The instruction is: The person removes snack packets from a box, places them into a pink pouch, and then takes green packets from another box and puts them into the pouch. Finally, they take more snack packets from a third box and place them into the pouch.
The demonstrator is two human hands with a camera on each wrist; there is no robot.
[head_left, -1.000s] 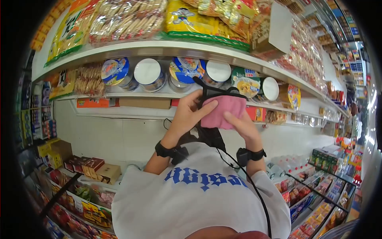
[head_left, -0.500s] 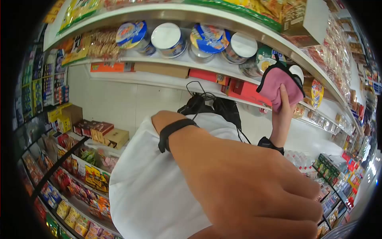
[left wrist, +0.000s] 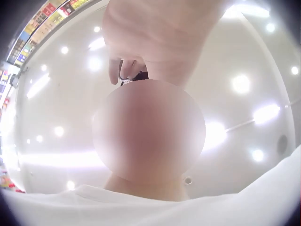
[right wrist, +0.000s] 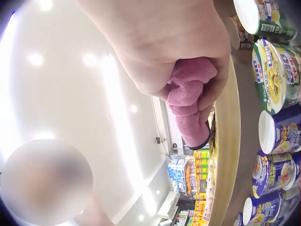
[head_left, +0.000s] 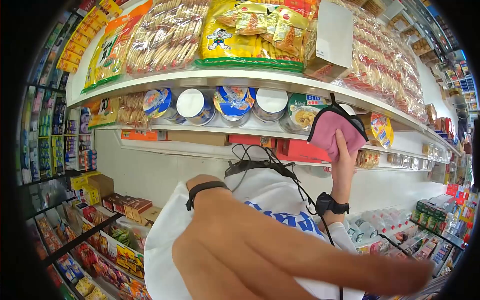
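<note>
My right hand (head_left: 344, 160) holds up a pink cloth with black edging (head_left: 336, 131), its thumb lying over the front in the head view. In the right wrist view the cloth (right wrist: 186, 101) is bunched in folds between the fingers and palm. Large and close to the head camera, my left hand (head_left: 235, 245) crosses the lower middle, its index finger stretched to the right and blurred. The left wrist view has this hand (left wrist: 155, 42) up beside the head, fingertips at a small dark object (left wrist: 141, 75) that is mostly hidden.
Tubs of instant noodles (head_left: 235, 102) line the shelf in front, beneath an upper shelf of bagged snacks (head_left: 167, 37). Red boxes (head_left: 305, 150) sit lower down. Snack racks stand low on both sides, with plastic bottles (head_left: 370, 227) at the right. A black cable (head_left: 305, 187) hangs by the shirt.
My left hand has let go of the cloth and risen close to the head camera, its index finger now extended. The right hand has carried the cloth rightward. The head view swung and partly returned.
</note>
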